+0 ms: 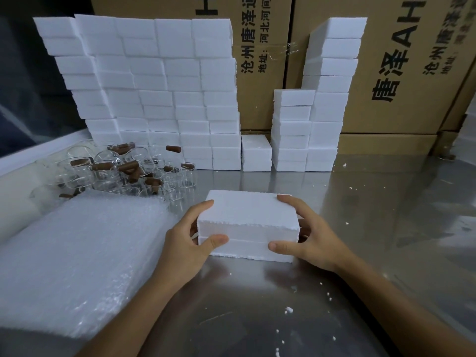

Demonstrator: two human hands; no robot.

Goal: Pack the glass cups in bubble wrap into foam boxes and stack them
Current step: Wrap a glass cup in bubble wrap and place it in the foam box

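cardboard cartons [401, 73] w/ printed black characters fill the background, far beyond the grip. steel table [360, 228] spreads under everything. big wall of stacked white foam boxes [154, 91] stands well behind & to the left of the held box; two shorter stacks [319, 104] rise behind & to the right, w/ a single low box [256, 153] between the groups. thick pile of bubble wrap sheets [77, 253] lies just left of the left hand. heap of glass cups [113, 171] w/ brown handles sits beyond the wrap, left & behind the grip. closed foam box [247, 222], lid on base w/ a seam showing along the front, rests on the table at centre. left hand [190, 243] grips its left end: thumb curled on the front face, fingers round the side & top edge. right hand [306, 238] grips its right end the same way, thumb on the front, fingers over the top corner. tiny white foam crumbs [288, 309] dot the table nearer the person than the hands.
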